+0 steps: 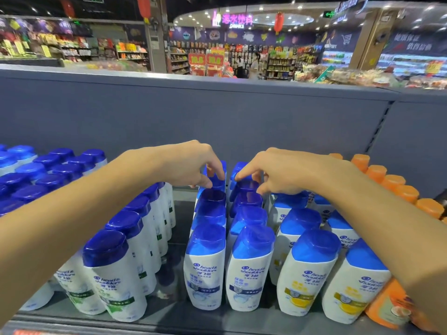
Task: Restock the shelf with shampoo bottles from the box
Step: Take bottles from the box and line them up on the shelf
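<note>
left hand (pixel 193 165) pinches a rear bottle cap (pixel 215 182) at 12 o'clock | right hand (pixel 278 175) pinches the neighbouring cap (pixel 246 184) | bottles look stiff, slick, weighty; grip below cap

**Bright store light, sharp centre, bent edges**

You are looking at an evenly lit scene: rows of small ceiling spotlights (pixel 266 18) far behind throw white light, and a pink neon sign (pixel 235 20) blooms slightly around its letters. Your forearms and hands are well exposed, with only soft shadows beneath them on the bottle caps (pixel 212 197). The caps carry pale sheen rather than hard glare; the dark shelf (pixel 176 308) floor mirrors the bottles faintly. Focus holds best mid-frame, where the front labels read clearly. The distant aisles go soft and smeared. The wide lens bows the grey back panel (pixel 217 112) and stretches your arms towards the lower corners, where the orange bottle (pixel 387 308) at the right blurs.
</note>
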Motion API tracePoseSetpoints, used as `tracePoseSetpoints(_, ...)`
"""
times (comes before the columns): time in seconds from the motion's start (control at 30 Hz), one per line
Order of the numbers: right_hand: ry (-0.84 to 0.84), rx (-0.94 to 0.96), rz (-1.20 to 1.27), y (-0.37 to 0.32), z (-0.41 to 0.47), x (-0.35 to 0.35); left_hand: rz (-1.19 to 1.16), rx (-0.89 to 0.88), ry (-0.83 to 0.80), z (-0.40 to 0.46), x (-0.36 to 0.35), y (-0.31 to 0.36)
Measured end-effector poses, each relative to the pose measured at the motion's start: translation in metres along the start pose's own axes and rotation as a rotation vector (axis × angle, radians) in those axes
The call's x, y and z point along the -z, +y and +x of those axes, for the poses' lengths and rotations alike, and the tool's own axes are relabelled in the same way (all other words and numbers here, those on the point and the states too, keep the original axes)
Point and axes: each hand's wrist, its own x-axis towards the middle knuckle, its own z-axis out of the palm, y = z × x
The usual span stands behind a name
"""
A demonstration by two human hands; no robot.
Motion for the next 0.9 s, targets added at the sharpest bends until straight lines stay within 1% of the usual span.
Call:
tracePoseSetpoints(0.13,-0.032,-0.012,0.031,0.000,-0.003,0.004,-0.008,-0.001,-0.017,0.000,0.003,-0.003)
tracePoseSetpoints(0.2,-0.037,-0.027,0.075,0.005,-0.010,0.016,0.019,-0.005,0.010,0.001,0.011,-0.006)
tracePoseSetpoints(0.3,0.058,-0.063,0.065,0.016,-0.008,0.039,0.084,-0.003,0.091,0.010,0.023,-0.012)
tracePoseSetpoints(0.37,0.072,-0.070,0.009,0.016,0.002,0.039,0.091,0.021,0.053,0.020,0.026,-0.014)
tracePoseSetpoints(0.47,-0.010,-0.049,-0.012,0.012,0.018,0.022,0.046,0.039,-0.032,0.030,0.018,-0.015)
tracePoseSetpoints(0.53,-0.025,-0.033,-0.008,0.011,0.023,0.015,0.007,0.038,-0.023,0.033,0.012,-0.017)
tracePoseSetpoints(0.67,0.002,-0.005,0.016,0.015,0.029,0.008,-0.038,0.048,0.014,0.034,0.008,-0.021)
tracePoseSetpoints(0.9,-0.038,-0.017,0.051,0.020,0.026,0.017,-0.045,0.055,-0.008,0.031,0.010,-0.021)
